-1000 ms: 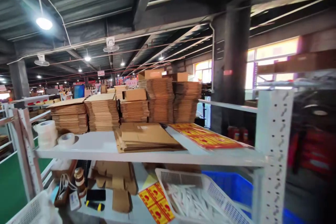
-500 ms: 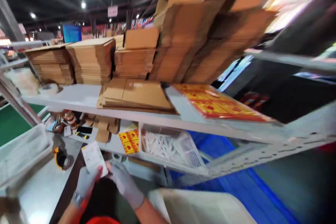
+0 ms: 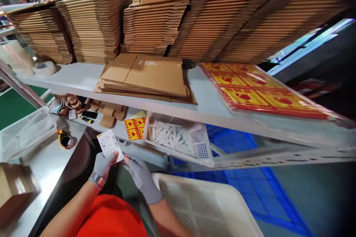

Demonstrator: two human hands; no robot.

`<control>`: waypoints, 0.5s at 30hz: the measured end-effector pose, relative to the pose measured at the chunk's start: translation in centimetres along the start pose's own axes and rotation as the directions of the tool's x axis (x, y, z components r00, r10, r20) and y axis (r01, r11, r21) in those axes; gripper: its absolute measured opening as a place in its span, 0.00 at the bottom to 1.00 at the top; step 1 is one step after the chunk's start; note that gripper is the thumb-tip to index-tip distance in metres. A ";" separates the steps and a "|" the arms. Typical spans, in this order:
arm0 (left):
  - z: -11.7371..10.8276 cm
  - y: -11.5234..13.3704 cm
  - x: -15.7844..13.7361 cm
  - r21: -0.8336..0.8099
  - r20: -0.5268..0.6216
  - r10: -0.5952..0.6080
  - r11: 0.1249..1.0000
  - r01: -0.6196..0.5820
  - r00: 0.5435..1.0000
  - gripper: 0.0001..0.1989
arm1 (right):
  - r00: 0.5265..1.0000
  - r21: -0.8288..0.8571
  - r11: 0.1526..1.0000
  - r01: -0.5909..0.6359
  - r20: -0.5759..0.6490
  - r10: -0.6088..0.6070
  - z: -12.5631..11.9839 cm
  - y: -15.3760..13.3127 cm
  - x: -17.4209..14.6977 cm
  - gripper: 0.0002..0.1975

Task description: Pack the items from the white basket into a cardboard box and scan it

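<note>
A white printed shipping label is held up in front of me, tilted, with small dark print and a yellow mark at its top left corner. My left hand, in a grey glove with a metal watch at the wrist, pinches the label's lower part with the thumb on top. My right hand, also gloved with bare fingertips, has its fingers closed at the label's lower right corner. Behind the label, a lower shelf carries red and yellow stickers and a white basket of white slips.
Flattened cardboard boxes are stacked along the upper shelf. A tape dispenser and a brown carton sit on the metal table at left. A large white crate stands at my right, near a blue mesh container.
My view has tilted downward, so the shelves sit higher in the picture and more of my red clothing shows. Both hands stay at the label.
</note>
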State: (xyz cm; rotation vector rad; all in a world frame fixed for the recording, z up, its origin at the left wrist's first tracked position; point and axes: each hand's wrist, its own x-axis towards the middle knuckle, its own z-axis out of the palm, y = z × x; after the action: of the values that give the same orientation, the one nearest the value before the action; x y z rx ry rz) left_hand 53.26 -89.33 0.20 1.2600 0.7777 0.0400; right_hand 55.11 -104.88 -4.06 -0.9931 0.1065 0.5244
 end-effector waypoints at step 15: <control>-0.1 -1.8 -0.5 -0.014 -0.003 -0.027 1.000 0.027 1.000 0.33 | 0.992 -0.076 0.996 0.039 0.126 -0.029 -1.1 1.1 0.2 0.23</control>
State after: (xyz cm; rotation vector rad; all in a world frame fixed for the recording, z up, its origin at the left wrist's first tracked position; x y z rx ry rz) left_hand 52.17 -90.03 -1.12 1.2368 0.7954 0.0252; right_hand 54.92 -105.24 -5.63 -1.0337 -0.0429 0.5619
